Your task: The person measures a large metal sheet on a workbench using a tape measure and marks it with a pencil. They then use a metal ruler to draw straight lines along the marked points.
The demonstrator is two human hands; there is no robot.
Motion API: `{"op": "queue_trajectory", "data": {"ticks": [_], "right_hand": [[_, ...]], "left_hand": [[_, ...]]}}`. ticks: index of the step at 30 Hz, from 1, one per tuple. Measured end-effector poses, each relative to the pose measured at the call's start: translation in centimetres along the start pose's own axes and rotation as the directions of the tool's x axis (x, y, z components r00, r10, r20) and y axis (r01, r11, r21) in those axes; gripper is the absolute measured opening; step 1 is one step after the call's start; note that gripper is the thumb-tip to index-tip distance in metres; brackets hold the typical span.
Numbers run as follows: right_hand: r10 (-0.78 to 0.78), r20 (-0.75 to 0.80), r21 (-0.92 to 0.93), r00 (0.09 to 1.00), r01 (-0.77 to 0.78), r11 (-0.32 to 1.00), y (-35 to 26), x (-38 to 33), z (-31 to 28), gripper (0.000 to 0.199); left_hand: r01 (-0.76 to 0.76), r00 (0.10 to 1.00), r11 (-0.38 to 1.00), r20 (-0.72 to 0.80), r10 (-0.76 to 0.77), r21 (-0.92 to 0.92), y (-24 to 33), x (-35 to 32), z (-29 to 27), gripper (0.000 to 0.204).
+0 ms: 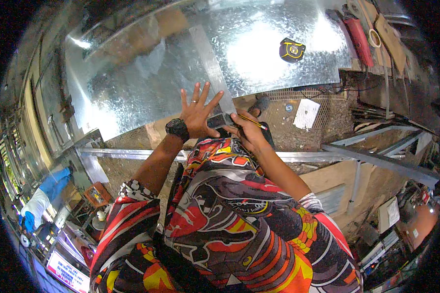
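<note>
A shiny galvanized metal sheet [146, 78] stretches across the far side of the work surface. Over it lies a long flat metal straightedge [211, 58], running from the far side toward me. My left hand [198, 112], with a ring and a dark wristwatch [177, 128], rests palm down at the sheet's near edge beside the straightedge, fingers spread. At the straightedge's near end, my right hand [249, 131] is closed round a yellow-and-black pencil [252, 121]. Farther right on the sheet sits a black-and-yellow tape measure [292, 50].
A metal bar [298, 156] crosses in front of my body and meets a metal frame [381, 158] at right. White paper [306, 113] lies below the sheet's near edge. A red tool-like object [359, 41] is at far right. Another person [44, 198] is at lower left.
</note>
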State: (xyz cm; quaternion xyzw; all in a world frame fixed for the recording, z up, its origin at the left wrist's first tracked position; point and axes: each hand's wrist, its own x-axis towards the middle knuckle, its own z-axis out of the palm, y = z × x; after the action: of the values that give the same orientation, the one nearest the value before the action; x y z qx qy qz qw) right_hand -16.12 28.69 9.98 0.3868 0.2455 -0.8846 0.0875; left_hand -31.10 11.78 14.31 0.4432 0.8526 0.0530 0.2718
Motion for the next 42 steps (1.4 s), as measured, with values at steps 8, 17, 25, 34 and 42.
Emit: {"op": "queue_trajectory", "data": {"ticks": [8,17,25,34,42], "right_hand": [[0.093,-0.016,0.007,0.996,-0.093,0.996,0.1,1.9,0.7,0.032],[-0.018,-0.085,-0.063,0.996,0.013,0.998,-0.2,1.7,4.8,0.025],[-0.16,-0.153,-0.246,0.975,0.119,0.962,2.5,2.4,5.3,0.034],[-0.452,-0.093,-0.742,0.887,0.241,0.625,2.6,0.4,5.2,0.038],[-0.751,0.123,-0.769,0.649,0.54,0.341,-2.8,-3.7,-1.6,0.035]], "left_hand": [[0.028,1.0,0.998,0.006,-0.028,0.056,-0.5,0.3,0.7,0.127],[-0.121,0.98,0.993,-0.157,0.119,-0.006,-4.6,-0.2,1.7,0.118],[-0.161,0.97,0.971,-0.154,0.189,0.176,-5.4,0.7,-0.1,0.123],[-0.182,0.957,0.978,-0.211,0.201,0.107,-6.1,0.7,0.9,0.126],[-0.152,0.969,0.978,-0.171,0.176,0.143,-5.2,0.7,0.0,0.123]]}}
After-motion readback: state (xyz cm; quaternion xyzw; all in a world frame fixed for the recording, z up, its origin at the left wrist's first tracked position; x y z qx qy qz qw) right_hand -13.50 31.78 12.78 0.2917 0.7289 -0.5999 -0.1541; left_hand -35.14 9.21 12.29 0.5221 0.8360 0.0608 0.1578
